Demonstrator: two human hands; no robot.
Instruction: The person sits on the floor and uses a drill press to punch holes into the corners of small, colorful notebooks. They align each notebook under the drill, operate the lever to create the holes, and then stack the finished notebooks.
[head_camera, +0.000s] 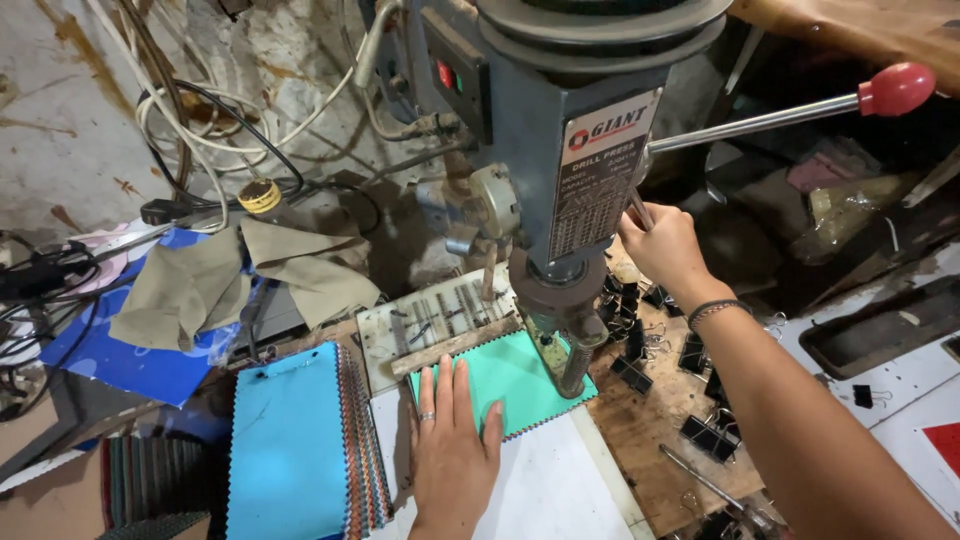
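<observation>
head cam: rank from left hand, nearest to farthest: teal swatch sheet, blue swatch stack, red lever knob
1. Teal swatch sheet: under the left hand, on the drill press table.
2. Blue swatch stack: just left of the hand, on the bench.
3. Red lever knob: far upper right, at the lever's end.

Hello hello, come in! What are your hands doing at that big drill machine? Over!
Left hand flat, pressing the teal fabric swatch stack under the drill chuck. Right hand gripping a metal feed lever. Black binder clips scattered beside the chuck.
</observation>
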